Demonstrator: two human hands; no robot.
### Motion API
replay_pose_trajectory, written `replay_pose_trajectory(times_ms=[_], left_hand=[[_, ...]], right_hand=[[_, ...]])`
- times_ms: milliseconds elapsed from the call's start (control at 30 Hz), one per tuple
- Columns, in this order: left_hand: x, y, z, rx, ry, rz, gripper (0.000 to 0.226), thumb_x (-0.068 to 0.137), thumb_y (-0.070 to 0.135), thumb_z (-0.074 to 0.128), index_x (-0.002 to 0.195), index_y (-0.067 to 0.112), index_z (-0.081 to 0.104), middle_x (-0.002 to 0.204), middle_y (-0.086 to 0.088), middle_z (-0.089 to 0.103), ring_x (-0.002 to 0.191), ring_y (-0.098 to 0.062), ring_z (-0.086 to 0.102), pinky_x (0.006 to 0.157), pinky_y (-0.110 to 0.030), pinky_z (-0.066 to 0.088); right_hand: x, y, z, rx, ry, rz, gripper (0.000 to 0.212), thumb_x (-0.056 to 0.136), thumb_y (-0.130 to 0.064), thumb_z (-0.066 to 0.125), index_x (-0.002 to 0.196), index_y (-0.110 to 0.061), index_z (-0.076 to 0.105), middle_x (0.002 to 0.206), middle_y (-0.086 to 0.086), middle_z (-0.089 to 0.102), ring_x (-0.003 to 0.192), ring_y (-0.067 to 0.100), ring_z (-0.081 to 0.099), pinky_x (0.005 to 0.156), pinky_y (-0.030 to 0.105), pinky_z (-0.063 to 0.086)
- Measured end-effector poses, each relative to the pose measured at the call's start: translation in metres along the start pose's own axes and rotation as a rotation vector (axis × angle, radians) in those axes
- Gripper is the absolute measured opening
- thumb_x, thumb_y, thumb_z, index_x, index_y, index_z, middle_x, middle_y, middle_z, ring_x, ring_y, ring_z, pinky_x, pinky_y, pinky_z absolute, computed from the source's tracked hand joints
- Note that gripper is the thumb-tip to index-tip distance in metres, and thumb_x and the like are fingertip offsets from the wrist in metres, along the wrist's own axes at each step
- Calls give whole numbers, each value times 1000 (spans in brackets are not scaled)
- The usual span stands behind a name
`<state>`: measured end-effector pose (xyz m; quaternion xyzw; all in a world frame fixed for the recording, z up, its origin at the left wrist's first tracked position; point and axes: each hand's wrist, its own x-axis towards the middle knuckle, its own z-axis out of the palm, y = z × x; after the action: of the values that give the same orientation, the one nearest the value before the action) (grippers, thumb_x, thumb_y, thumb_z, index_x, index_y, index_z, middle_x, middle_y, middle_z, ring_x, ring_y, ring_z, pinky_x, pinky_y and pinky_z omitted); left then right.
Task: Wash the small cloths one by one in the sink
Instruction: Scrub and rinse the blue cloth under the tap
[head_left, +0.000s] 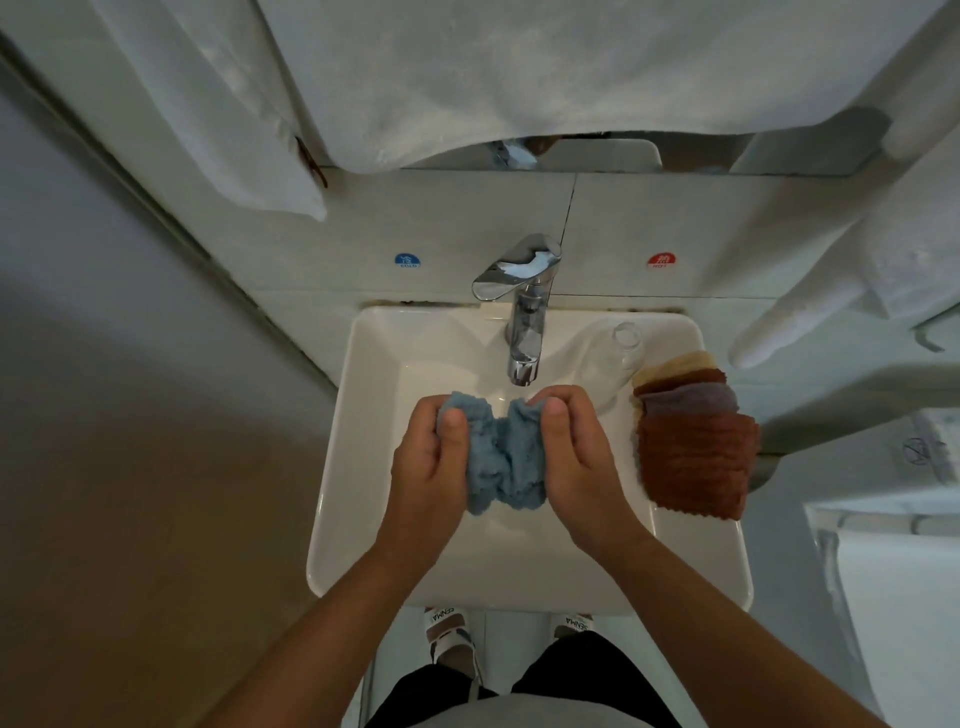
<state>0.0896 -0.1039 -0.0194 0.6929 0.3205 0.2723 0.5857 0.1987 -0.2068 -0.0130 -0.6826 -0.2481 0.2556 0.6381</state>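
White sink (358, 467); blue cloth (501, 457) between both gripping hands

One blue cloth (503, 457), two hands (434, 457) (576, 457). Four cloths stacked (693, 431). One tap (522, 306), one glass (621, 358), one sink (358, 467).

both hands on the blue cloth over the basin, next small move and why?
Probably rub the two bunched halves of the fluffy blue cloth against each other under the chrome tap spout. The left hand and right hand each grip one end over the white ceramic sink. No running water is clearly visible. The stack of folded brown and tan cloths waits on the rim.
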Motion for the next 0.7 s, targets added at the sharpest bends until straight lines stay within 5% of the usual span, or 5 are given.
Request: replay_pose_trajectory(times_ms=[100, 233, 333, 467, 700], left_hand=[[7, -1, 8, 88, 37, 43, 30, 106, 46, 34, 97, 27, 55, 78, 3, 58, 65, -12, 56, 57, -35, 52], [16, -6, 17, -343, 173, -323, 38, 108, 46, 37, 92, 19, 59, 87, -1, 64, 85, -18, 67, 75, -33, 59], [16, -8, 30, -343, 152, -416, 45, 106, 49, 41, 98, 8, 59, 86, -9, 66, 85, -22, 68, 76, -33, 60], [28, -4, 39, -244, 260, -398, 31, 110, 28, 38, 89, 9, 51, 83, -10, 56, 80, -22, 57, 79, -41, 50], [6, -6, 40, -36, 99, -168, 32, 104, 49, 34, 90, 26, 53, 76, 5, 60, 71, -7, 61, 67, -21, 54]], right_hand=[[-2, -2, 9, 9, -3, 25, 26, 104, -34, 41, 104, -12, 56, 88, -13, 61, 79, 2, 59, 72, 16, 48], [2, -6, 12, 93, 16, 122, 23, 108, -30, 43, 115, -14, 57, 100, 0, 66, 89, 5, 65, 75, 20, 53], [2, -6, 21, -86, 53, 19, 18, 109, -19, 40, 99, -11, 53, 82, -13, 59, 72, -2, 59, 65, 14, 48], [-4, -2, 30, -177, -131, -35, 20, 109, -22, 39, 92, -28, 45, 70, -24, 55, 59, 0, 54, 53, 11, 42], [16, 5, 29, -141, 62, -38, 20, 110, -17, 36, 93, -21, 46, 72, -13, 53, 63, 4, 55, 59, 21, 47]])
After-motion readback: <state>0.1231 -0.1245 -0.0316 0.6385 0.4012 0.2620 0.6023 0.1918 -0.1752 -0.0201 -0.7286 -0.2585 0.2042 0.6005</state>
